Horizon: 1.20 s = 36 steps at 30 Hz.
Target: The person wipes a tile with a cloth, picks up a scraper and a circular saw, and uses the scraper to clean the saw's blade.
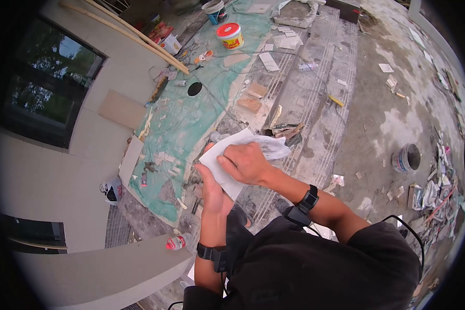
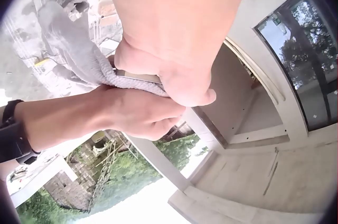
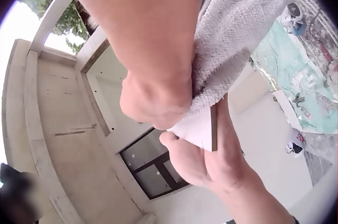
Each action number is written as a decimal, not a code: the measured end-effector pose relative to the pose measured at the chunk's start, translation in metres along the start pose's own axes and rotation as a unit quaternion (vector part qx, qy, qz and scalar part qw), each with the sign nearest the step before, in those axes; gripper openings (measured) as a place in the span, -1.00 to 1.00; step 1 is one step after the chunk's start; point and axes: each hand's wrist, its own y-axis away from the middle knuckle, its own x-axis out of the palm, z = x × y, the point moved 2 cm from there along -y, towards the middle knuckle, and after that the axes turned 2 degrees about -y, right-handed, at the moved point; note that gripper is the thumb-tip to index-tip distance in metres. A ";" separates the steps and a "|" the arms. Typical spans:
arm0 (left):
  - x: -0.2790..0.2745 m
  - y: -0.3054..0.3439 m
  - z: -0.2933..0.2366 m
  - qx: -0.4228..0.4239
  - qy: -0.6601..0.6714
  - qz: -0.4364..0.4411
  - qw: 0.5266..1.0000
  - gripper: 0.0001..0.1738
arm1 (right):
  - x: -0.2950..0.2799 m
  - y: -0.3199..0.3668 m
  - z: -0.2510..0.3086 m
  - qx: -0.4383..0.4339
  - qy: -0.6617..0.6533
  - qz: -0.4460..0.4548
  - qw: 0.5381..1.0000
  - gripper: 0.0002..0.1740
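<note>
A white rectangular tile (image 1: 232,186) is tilted in front of my body, and my left hand (image 1: 213,192) grips it from below with the thumb along its near edge. My right hand (image 1: 247,163) lies over the tile's face with curled fingers and holds a grey-white towel (image 1: 275,148) against it. The towel's loose end hangs out past the far side of the hand. In the right wrist view the thick edge of the tile (image 3: 213,129) shows between the towel and my left palm. The fingertips of the left hand are mostly hidden behind the tile.
Green sheeting (image 1: 163,199) covers the ground at left, with a red-lidded bucket (image 1: 230,36) farther off. Broken tile pieces (image 1: 249,103) and a yellow-handled tool (image 1: 336,101) lie ahead. A grey bucket (image 1: 406,158) and rubble stand at right; a bottle (image 1: 176,242) lies near the ledge.
</note>
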 end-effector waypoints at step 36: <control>-0.041 -0.005 0.016 0.035 0.115 0.003 0.993 -0.40 | 0.031 0.011 0.018 0.102 -0.115 -0.022 0.988 -0.79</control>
